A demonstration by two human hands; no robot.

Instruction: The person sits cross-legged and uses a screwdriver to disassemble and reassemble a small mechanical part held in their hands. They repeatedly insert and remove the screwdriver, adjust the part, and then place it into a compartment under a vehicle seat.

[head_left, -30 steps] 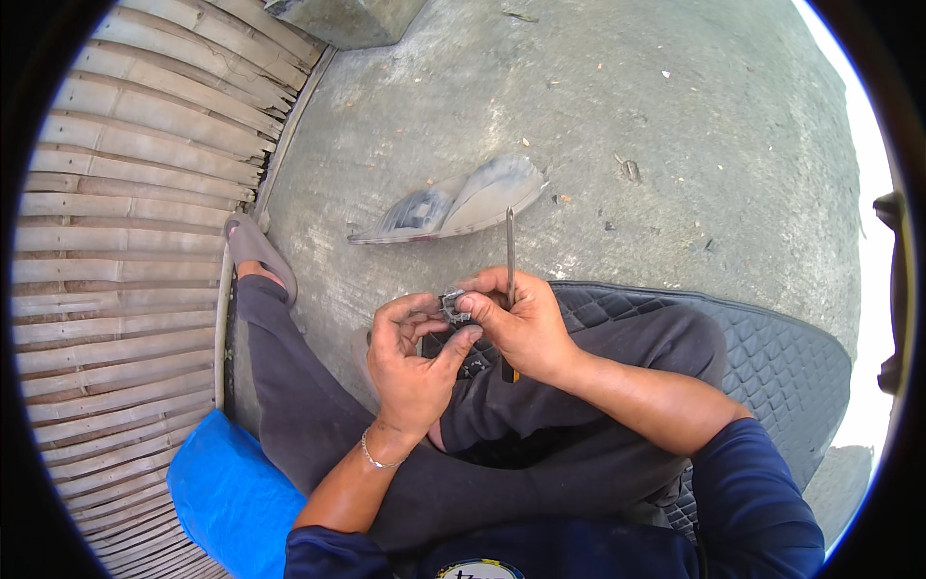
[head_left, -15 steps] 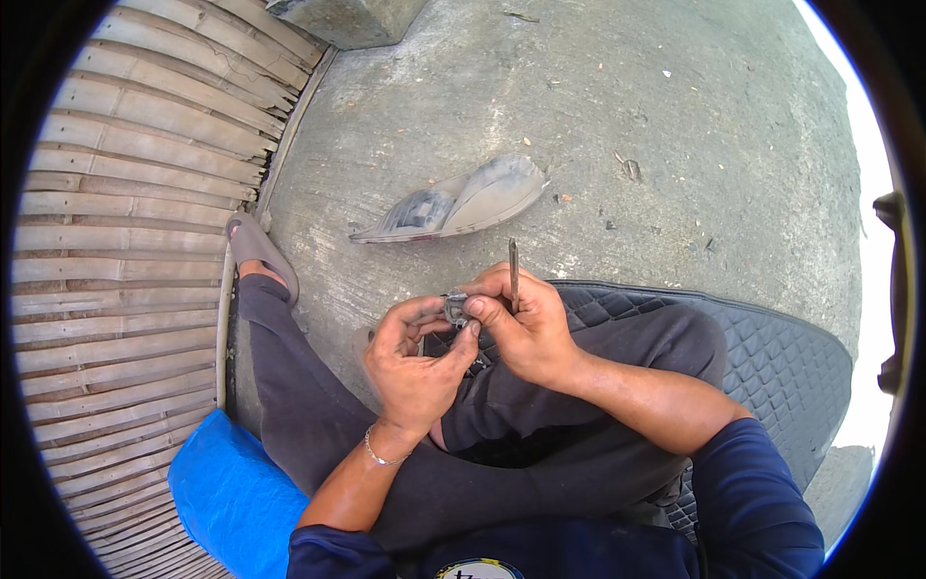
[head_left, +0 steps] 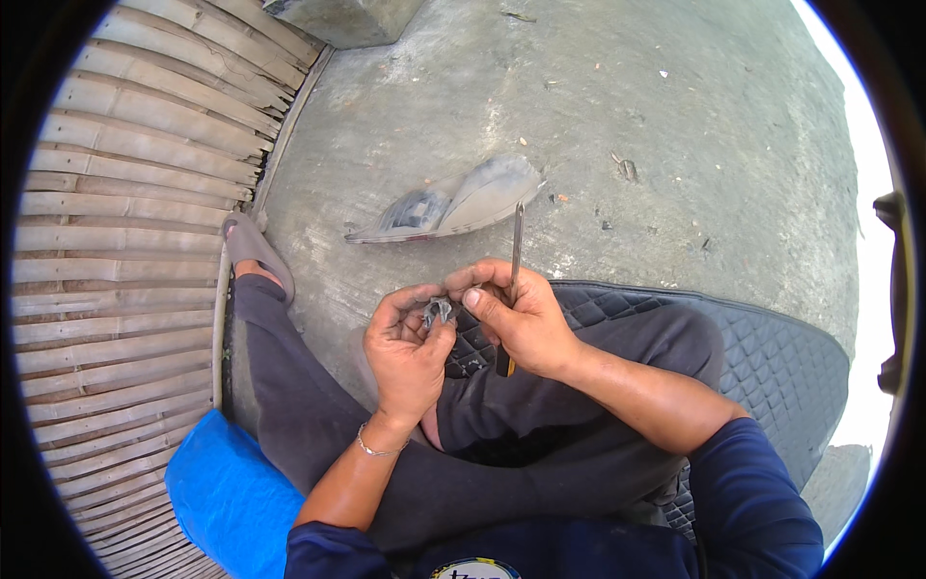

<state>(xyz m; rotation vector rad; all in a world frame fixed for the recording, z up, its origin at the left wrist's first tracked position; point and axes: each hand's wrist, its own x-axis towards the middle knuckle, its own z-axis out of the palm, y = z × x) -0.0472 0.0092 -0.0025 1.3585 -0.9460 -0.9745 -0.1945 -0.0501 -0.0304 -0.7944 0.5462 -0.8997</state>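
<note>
Left hand (head_left: 410, 357) is clamping a small grey part (head_left: 436, 312) between thumb and fingers, keeping it nearer the body than the grey curved panel (head_left: 492, 193), which is lying on the concrete floor (head_left: 714, 125). Right hand (head_left: 526, 328) is gripping a slim screwdriver (head_left: 518, 241), its shaft pointing toward the panel's right end; whether its fingertips are touching the part, one cannot tell. Black quilted mat (head_left: 786, 372) is spreading to the panel's near right. Left of the panel, a sandalled foot (head_left: 260, 253) is resting beside a bamboo wall (head_left: 125, 241).
</note>
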